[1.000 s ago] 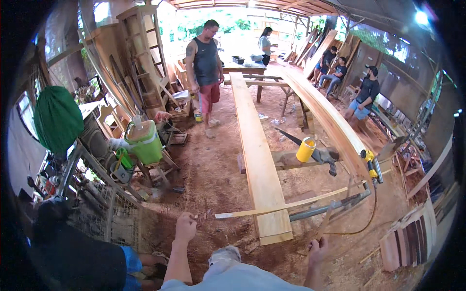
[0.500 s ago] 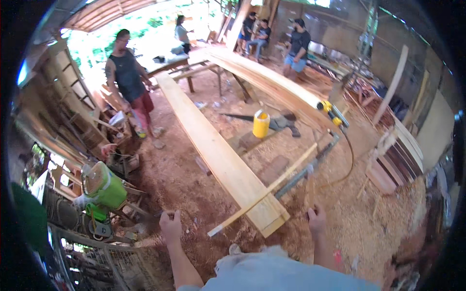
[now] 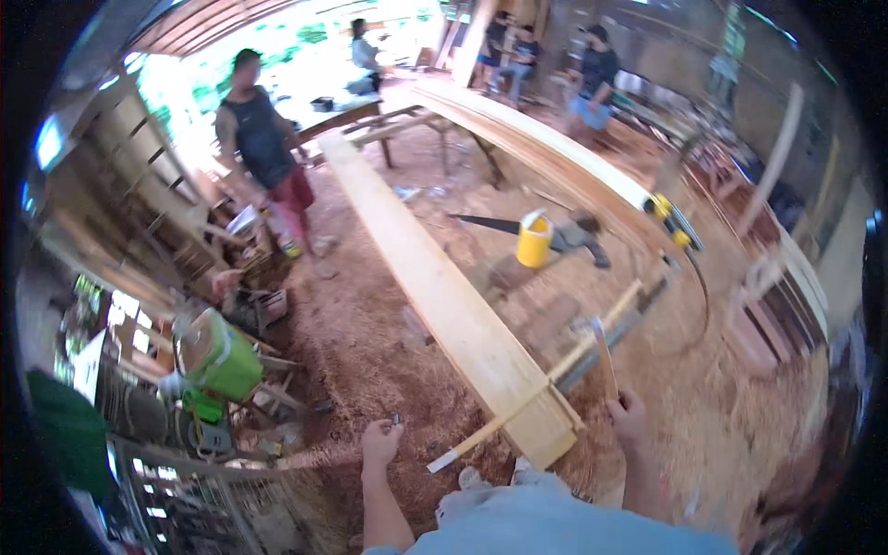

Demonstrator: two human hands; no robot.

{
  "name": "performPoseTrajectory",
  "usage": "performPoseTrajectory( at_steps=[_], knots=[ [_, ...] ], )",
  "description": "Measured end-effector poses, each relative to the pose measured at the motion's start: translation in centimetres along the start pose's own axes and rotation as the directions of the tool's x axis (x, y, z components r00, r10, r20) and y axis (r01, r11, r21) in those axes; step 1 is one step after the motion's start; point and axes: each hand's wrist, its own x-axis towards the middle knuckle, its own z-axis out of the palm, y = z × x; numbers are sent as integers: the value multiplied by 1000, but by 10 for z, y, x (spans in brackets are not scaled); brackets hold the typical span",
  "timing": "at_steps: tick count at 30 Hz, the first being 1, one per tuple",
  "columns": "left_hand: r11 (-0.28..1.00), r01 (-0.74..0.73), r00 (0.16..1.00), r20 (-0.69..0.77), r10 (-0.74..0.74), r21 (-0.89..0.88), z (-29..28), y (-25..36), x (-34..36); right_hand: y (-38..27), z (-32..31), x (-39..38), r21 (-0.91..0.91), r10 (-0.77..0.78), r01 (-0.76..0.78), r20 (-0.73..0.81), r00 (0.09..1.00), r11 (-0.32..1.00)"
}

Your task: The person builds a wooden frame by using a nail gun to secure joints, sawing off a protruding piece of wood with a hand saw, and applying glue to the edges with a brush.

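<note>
My right hand [image 3: 629, 418] is closed around the wooden handle of what looks like a hammer [image 3: 606, 359], its metal end pointing up and away from me. Between the fingers of my left hand [image 3: 380, 442] is a small dark piece [image 3: 396, 420], too small to name. A long pale plank [image 3: 449, 301] stretches from close in front of me toward the far bench, lying between my hands. Across its near end rests a thin wooden strip [image 3: 487, 429]. Neither hand touches the plank.
A yellow bucket [image 3: 534, 242] stands right of the plank. Beyond it, a yellow power tool [image 3: 670, 219] sits on the end of stacked long boards [image 3: 546, 139], its cord trailing down. A green container [image 3: 222, 356] is at left. A person [image 3: 264, 139] stands far left; others are behind.
My view has shifted, so the scene sits further right and lower. The hammer-like tool, blurred before, now shows plainly in my right hand. The small piece now shows in my left fingers.
</note>
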Motion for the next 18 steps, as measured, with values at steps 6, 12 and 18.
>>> performPoseTrajectory(
  at_steps=[6, 12, 18],
  knots=[
    [994, 8, 969, 244, -34, 108, 6, 30, 1, 3, 22, 54, 113, 7, -9, 21, 1000, 994],
    [997, 42, 954, 299, -23, -57, 18, -14, 1, -7, 40, 104, 82, 18, -23, 60, 998, 996],
    [401, 524, 827, 336, -451, -752, 51, -152, -36, -78, 3, 212, -503, -490, 471, 105, 865, 725]
  ],
)
